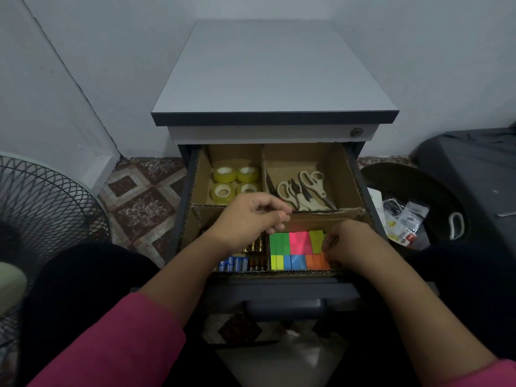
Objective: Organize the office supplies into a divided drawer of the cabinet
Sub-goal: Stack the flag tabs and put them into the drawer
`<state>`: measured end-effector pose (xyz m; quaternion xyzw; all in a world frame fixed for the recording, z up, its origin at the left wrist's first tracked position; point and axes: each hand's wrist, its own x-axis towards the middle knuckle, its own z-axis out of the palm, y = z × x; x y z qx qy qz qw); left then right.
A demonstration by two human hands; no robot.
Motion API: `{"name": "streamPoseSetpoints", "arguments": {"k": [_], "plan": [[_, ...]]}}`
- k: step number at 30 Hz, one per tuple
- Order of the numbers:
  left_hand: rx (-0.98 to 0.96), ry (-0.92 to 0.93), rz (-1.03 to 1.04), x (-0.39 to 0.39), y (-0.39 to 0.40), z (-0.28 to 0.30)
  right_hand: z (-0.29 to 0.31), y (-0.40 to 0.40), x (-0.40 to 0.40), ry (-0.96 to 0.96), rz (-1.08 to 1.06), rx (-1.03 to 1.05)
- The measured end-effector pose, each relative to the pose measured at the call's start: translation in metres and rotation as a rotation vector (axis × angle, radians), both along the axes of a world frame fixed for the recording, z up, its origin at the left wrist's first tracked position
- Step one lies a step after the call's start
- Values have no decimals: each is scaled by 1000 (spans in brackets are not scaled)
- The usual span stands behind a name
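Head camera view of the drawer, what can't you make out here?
- Batteries: head view, left hand and forearm cover most; count unknown.
- Sticky notes: right hand hides the right end.
- Right hand's fingers: curled under, any grip unseen.
- Bin litter: labels too small.

No lettering reads clearly; the packet (408, 237) print in the bin (435, 185) blurs.
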<state>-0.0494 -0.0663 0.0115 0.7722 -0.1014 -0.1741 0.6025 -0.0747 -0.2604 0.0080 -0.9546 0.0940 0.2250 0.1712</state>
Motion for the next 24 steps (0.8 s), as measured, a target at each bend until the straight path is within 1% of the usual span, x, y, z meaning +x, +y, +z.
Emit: {"name": "streamPoseSetpoints", "arguments": {"k": [3,6,7,10,14,21,23,24], "plan": [[-9,6,-4,0,0,0,-2,-2,-1,-41,-5,-42],[-6,6,-7,0,0,1,-2,-2,-3,-187,-41,-180],[-4,6,-7,0,0,1,-2,-1,-4,-209,-35,-215],[-1,4,-7,-1,0,0,-2,6,-4,-171,-7,-255],[-1,6,-7,-1,1,1,-4,10,-2,-132,-4,-259],[-3,12,-6,-1,1,0,0,5,-3,-175,17,-284],[-8,13,-8,-1,1,1,6,-2,0,-204,-13,-201],[-9,13,-9,0,1,1,9,-6,1,-192,-46,-94]]}}
